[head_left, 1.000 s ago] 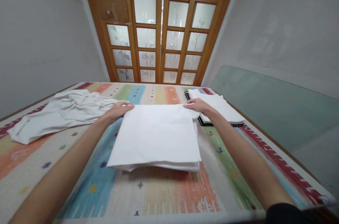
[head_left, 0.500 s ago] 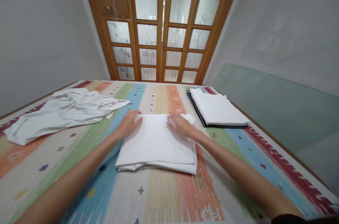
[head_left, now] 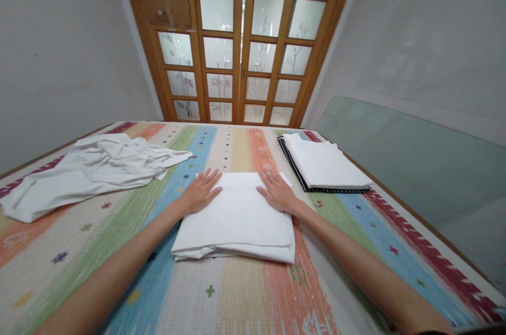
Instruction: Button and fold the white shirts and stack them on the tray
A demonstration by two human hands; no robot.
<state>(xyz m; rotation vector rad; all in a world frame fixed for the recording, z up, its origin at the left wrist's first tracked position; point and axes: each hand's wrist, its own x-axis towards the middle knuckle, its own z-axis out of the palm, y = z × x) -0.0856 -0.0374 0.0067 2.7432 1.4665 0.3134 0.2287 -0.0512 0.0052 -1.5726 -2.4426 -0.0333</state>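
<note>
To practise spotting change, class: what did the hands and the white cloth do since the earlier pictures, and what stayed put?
The left hand and right hand let go of the far edge and now lie flat on the folded white cloth, now a smaller packet. The crumpled cloth at left and the folded stack at right stayed put.

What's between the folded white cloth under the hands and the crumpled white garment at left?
Only bare striped cover separates the folded cloth from the crumpled garment, per the head view.
</note>
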